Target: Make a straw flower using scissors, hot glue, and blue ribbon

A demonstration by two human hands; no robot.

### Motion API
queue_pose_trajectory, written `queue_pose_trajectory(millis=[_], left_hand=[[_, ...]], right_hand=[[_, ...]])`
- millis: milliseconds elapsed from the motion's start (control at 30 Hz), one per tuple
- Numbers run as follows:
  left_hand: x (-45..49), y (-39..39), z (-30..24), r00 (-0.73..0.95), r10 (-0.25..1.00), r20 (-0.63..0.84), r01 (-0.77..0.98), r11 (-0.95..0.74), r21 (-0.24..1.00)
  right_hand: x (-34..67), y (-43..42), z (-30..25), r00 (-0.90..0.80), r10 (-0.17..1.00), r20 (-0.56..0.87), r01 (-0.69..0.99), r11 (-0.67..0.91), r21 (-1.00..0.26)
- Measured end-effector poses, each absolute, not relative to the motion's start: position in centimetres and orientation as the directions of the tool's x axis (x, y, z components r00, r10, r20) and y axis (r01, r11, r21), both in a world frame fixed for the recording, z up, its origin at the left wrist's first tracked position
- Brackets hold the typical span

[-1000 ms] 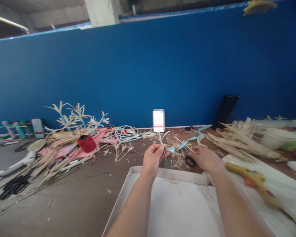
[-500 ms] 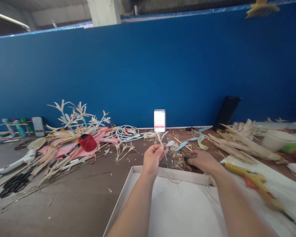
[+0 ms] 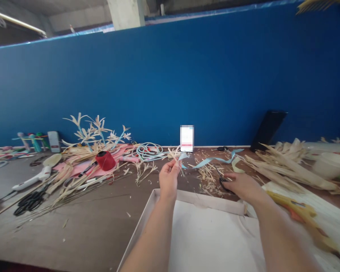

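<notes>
My left hand is closed in a pinch above the far edge of the shallow white box. Between its fingertips is a pale husk flower on a thin wire stem. A piece of light blue ribbon sticks out beside the flower. To the right, my right hand is closed on the dark handles of a pair of scissors, low over the table among husk scraps. Further back, a longer blue ribbon strip lies curled on the table. My fingers partly hide the scissors.
The white box lies in front of me. At right are a yellow glue gun and dried husks. Left stand finished husk flowers, a red thread spool and black-handled scissors. A phone leans against the blue partition.
My left hand has moved left with the flower, away from my right hand. The scissors handles at my right fingers show more clearly. The view has turned slightly left.
</notes>
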State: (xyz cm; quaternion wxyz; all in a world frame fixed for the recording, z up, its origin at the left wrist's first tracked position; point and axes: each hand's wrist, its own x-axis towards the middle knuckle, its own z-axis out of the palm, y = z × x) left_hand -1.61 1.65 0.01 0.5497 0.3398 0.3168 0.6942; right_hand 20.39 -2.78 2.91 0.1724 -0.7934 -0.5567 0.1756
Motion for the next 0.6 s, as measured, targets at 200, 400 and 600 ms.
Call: queue_pose_trajectory(millis=[200,400,600], left_hand=[[-2.2,2.0,0.3,-0.246,0.962,0.118,-0.523,-0.234,0.819],[-1.6,1.8,0.5,-0.165,0.983,0.082,-0.573,-0.163,0.803],[-1.6,1.6,0.6,-0.138,0.99,0.031,-0.604,-0.109,0.789]], right_hand=[[20.9,-3.3,3.1,0.238,0.966,-0.102,0.868,-0.258,-0.425],[19.3,-3.3,2.8,0.267,0.963,-0.025,0.644,-0.197,-0.739],[17.5,-3.0,1.7,0.042,0.999,-0.022,0.365,-0.036,-0.93]])
